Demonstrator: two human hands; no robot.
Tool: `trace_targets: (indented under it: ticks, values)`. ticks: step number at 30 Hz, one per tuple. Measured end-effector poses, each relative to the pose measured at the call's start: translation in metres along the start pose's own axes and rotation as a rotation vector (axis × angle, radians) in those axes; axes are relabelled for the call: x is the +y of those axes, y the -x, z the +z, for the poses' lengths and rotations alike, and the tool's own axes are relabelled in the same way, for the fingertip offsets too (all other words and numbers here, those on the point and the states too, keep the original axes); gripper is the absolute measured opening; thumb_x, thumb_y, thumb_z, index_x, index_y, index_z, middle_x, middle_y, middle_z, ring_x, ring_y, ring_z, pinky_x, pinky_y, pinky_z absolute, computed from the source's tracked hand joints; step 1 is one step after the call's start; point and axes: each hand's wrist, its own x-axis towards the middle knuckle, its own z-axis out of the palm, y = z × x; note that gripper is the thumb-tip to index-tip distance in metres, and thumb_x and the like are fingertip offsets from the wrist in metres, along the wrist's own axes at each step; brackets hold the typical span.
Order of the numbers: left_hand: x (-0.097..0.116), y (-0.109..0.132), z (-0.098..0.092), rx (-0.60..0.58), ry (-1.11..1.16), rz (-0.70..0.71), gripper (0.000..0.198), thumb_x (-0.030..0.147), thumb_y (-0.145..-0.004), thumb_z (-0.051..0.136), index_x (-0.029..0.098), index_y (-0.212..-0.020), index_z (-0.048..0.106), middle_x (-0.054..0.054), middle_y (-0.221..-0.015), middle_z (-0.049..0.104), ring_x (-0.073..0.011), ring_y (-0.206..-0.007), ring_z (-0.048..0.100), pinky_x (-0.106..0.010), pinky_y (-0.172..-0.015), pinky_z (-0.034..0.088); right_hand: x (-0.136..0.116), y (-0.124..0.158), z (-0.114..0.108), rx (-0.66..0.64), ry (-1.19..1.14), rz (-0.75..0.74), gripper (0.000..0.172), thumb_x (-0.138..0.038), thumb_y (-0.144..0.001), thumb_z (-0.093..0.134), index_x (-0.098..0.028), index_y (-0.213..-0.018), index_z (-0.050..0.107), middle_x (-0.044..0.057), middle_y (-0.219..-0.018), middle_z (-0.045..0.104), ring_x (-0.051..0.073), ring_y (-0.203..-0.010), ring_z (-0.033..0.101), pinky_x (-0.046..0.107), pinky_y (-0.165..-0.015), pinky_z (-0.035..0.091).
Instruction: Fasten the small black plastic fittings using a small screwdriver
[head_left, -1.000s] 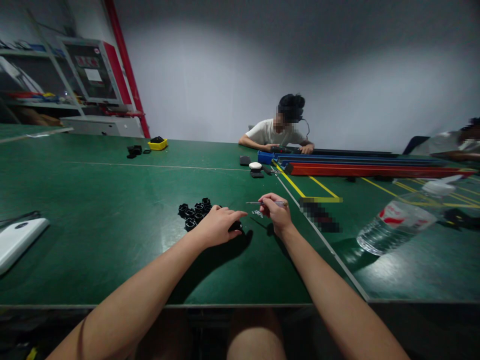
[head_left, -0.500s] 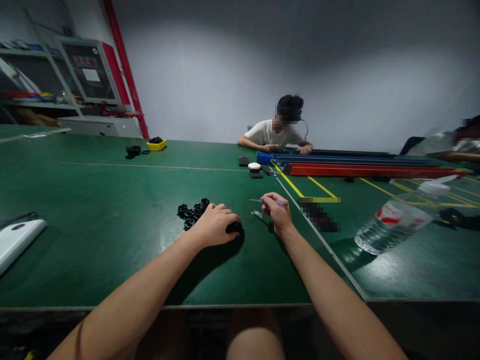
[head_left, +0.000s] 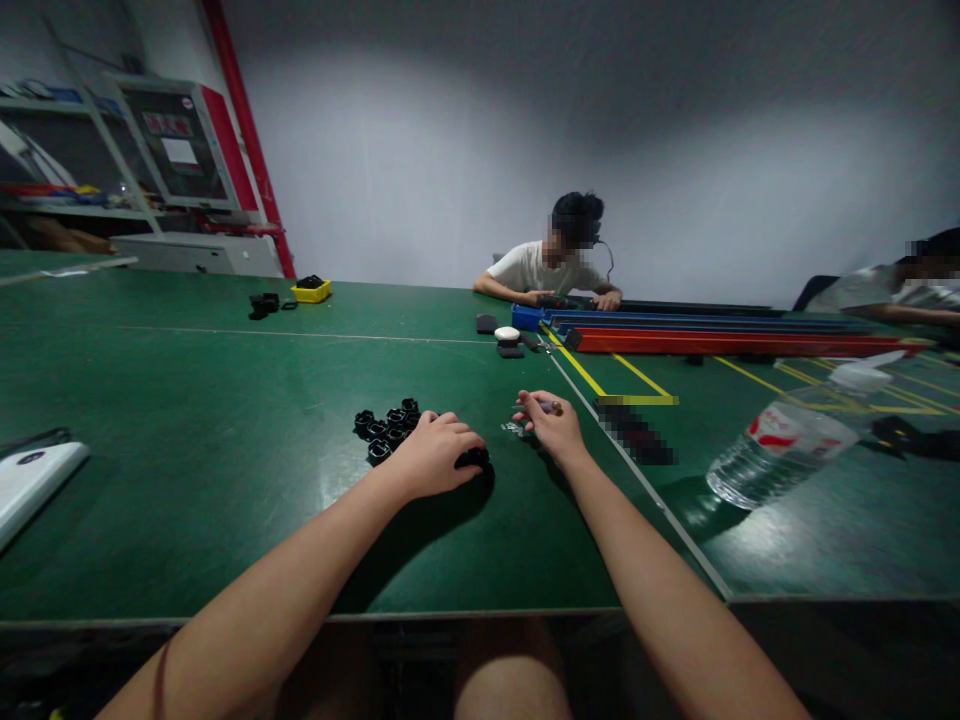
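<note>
My left hand is closed around a small black part resting on the green tabletop, its fingers hiding most of it. Just beyond and left of that hand lies a cluster of several black ring-like parts. A slim screwdriver is held in my right hand, with its butt end showing past the thumb. The fingertips hover by a small scatter of shiny little pieces, seemingly screws, on the table. Whether they touch one I cannot tell.
A tilted-looking water bottle stands to the right, and a white device lies at far left. Across the table are a yellow tray, a white round object, long red and blue bars, and a co-worker.
My right hand has turned, and the screwdriver's thin shaft no longer sticks out clearly to the left. Its fingers are now closer to the small shiny pieces. My left hand has barely shifted.
</note>
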Motion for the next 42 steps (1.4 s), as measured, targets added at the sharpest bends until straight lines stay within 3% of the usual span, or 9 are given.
trace_targets:
  ticks: [5, 7, 10, 13, 19, 25, 42]
  values:
    - [0.001, 0.0, 0.0, -0.001, 0.007, -0.008, 0.029, 0.042, -0.09, 0.061, 0.026, -0.114, 0.067, -0.005, -0.105, 0.071, -0.0266, -0.105, 0.056, -0.04, -0.086, 0.034, -0.001, 0.002, -0.005, -0.048, 0.082, -0.027, 0.044, -0.063, -0.083, 0.06, -0.02, -0.079, 0.065, 0.004, -0.062, 0.07, 0.015, -0.047, 0.061, 0.025, -0.048, 0.047]
    - [0.001, 0.0, 0.001, -0.001, 0.012, -0.012, 0.029, 0.043, -0.091, 0.061, 0.026, -0.114, 0.067, -0.006, -0.106, 0.071, -0.0268, -0.106, 0.056, -0.04, -0.086, 0.034, -0.002, 0.002, -0.007, -0.044, 0.23, -0.07, 0.03, -0.05, -0.083, 0.063, -0.021, -0.077, 0.066, 0.003, -0.065, 0.071, 0.015, -0.051, 0.062, 0.026, -0.052, 0.047]
    - [0.001, 0.0, 0.003, 0.001, 0.019, -0.011, 0.03, 0.042, -0.09, 0.063, 0.027, -0.116, 0.066, -0.005, -0.107, 0.071, -0.0266, -0.106, 0.056, -0.04, -0.087, 0.034, 0.0, 0.002, -0.009, -0.046, 0.422, -0.118, 0.009, -0.027, -0.073, 0.072, -0.022, -0.076, 0.065, 0.001, -0.072, 0.072, 0.017, -0.064, 0.066, 0.027, -0.061, 0.048]
    - [0.001, -0.001, 0.004, 0.003, 0.027, -0.015, 0.033, 0.045, -0.09, 0.064, 0.027, -0.118, 0.065, -0.005, -0.109, 0.07, -0.0266, -0.107, 0.056, -0.039, -0.087, 0.034, 0.004, 0.001, -0.008, -0.095, 0.482, -0.103, 0.015, -0.017, -0.067, 0.073, -0.023, -0.077, 0.063, -0.001, -0.074, 0.071, 0.018, -0.068, 0.067, 0.027, -0.065, 0.048]
    - [0.004, -0.001, 0.003, 0.046, 0.045, -0.036, 0.044, 0.058, -0.093, 0.052, 0.027, -0.123, 0.063, -0.007, -0.114, 0.07, -0.027, -0.108, 0.056, -0.04, -0.086, 0.034, 0.007, 0.001, -0.006, -0.131, 0.494, -0.105, 0.017, -0.02, -0.067, 0.075, -0.023, -0.078, 0.062, -0.001, -0.075, 0.071, 0.018, -0.07, 0.067, 0.028, -0.067, 0.048]
    - [0.006, -0.001, 0.0, 0.042, 0.058, -0.059, 0.048, 0.059, -0.098, 0.04, 0.026, -0.124, 0.063, -0.009, -0.115, 0.069, -0.0265, -0.107, 0.056, -0.04, -0.087, 0.035, 0.005, 0.002, -0.003, -0.151, 0.485, -0.128, 0.015, -0.019, -0.069, 0.073, -0.024, -0.079, 0.062, -0.002, -0.075, 0.071, 0.018, -0.07, 0.067, 0.028, -0.067, 0.048]
    - [0.008, -0.001, 0.0, 0.038, 0.08, -0.095, 0.045, 0.055, -0.099, 0.041, 0.025, -0.124, 0.063, -0.008, -0.113, 0.07, -0.0265, -0.108, 0.058, -0.04, -0.088, 0.037, 0.008, 0.002, 0.001, -0.156, 0.543, -0.124, 0.019, -0.013, -0.069, 0.067, -0.025, -0.084, 0.063, -0.002, -0.075, 0.07, 0.016, -0.067, 0.065, 0.027, -0.064, 0.047]
